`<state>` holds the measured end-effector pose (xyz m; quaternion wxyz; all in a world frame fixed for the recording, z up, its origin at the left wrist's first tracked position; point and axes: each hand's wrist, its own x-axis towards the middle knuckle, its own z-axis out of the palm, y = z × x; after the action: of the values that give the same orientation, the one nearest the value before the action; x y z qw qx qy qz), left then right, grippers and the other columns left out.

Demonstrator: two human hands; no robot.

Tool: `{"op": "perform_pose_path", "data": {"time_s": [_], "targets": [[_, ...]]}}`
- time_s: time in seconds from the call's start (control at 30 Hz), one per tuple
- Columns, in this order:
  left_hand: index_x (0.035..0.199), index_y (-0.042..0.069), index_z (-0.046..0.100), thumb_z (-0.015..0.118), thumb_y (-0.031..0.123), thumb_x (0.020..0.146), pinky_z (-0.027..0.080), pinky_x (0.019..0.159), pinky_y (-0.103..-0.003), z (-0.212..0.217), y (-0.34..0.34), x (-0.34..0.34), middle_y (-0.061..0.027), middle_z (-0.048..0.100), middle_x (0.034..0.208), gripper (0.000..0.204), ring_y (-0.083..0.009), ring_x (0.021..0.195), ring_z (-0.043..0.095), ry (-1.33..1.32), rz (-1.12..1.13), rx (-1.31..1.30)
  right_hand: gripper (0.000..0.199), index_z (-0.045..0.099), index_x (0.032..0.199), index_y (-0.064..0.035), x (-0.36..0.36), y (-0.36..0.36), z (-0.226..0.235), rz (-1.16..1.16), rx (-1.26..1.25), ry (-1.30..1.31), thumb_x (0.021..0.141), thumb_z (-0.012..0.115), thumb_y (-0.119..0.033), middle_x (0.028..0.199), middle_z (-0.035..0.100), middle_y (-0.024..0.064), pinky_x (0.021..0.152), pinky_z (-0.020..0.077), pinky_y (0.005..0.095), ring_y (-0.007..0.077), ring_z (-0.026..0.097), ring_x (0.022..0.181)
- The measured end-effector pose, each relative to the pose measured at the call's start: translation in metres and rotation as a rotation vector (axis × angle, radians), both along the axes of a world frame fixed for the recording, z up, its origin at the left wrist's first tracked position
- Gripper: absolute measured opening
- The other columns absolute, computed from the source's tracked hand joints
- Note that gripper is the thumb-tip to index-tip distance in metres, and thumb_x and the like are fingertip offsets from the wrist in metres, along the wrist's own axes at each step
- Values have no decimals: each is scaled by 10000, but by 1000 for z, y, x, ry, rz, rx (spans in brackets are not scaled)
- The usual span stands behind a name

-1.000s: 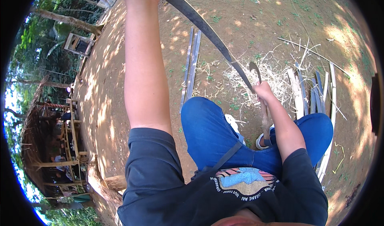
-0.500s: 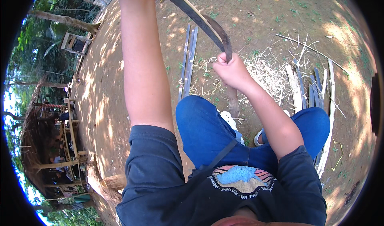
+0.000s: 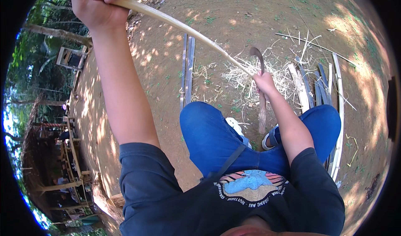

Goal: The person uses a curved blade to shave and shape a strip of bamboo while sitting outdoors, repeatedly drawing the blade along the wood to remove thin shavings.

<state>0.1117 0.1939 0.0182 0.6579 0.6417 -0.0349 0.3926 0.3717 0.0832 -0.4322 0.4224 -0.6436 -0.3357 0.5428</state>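
Raised at the far upper left, my left hand [image 3: 102, 8] is closed round one end of a long pale bamboo strip [image 3: 179, 25]. The strip slants down to the right and its other end reaches my right hand [image 3: 266, 84], out ahead of my knees. That hand is closed round a sickle [image 3: 262, 112] with a dark, curved blade and a long wooden handle pointing down toward my feet. The blade curves up above the fist, close beside the strip. Whether the right fingers also grip the strip is hidden.
A heap of thin pale shavings [image 3: 240, 75] lies on the dirt ahead of me. Dark slats [image 3: 321, 85] and pale bamboo pieces [image 3: 298, 85] lie at my right, two more slats [image 3: 187, 68] left of the heap. A thatched shelter [image 3: 41, 152] stands far left.
My left hand has moved left and lower into view. The right hand with the sickle has shifted right and down, and the strip now shows its pale side instead of a dark one.
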Motion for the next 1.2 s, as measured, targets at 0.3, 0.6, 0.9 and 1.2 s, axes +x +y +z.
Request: {"op": "perform_pose_path", "data": {"time_s": [0.3,0.6,0.9,1.2], "targets": [[543,180,304,492,151,910,411,689,-344,-44,-23,54,16,361,541,414,-157,604,431,-117,403,200,416,282,587,-140,-66,-23,211,243,766,220,858,593,-87,526,366,-57,475,319,292,78,368,483],[508,198,331,499,166,860,378,587,-301,-35,0,24,44,375,493,391,-117,507,406,-65,301,91,385,263,583,-112,-74,-28,128,291,382,95,779,590,-52,508,331,2,488,329,351,125,366,482],[500,206,332,496,165,851,361,568,-295,-32,13,21,52,385,484,390,-114,499,395,-28,300,87,290,388,599,-122,-27,-12,6,213,134,-170,803,593,-93,557,455,3,518,406,361,148,459,510],[516,204,323,493,156,830,342,555,-305,-34,13,11,47,372,493,360,-129,494,383,-70,447,90,402,234,585,-109,-82,-15,172,248,751,199,781,584,-79,510,298,-31,484,287,332,91,324,489]]}}
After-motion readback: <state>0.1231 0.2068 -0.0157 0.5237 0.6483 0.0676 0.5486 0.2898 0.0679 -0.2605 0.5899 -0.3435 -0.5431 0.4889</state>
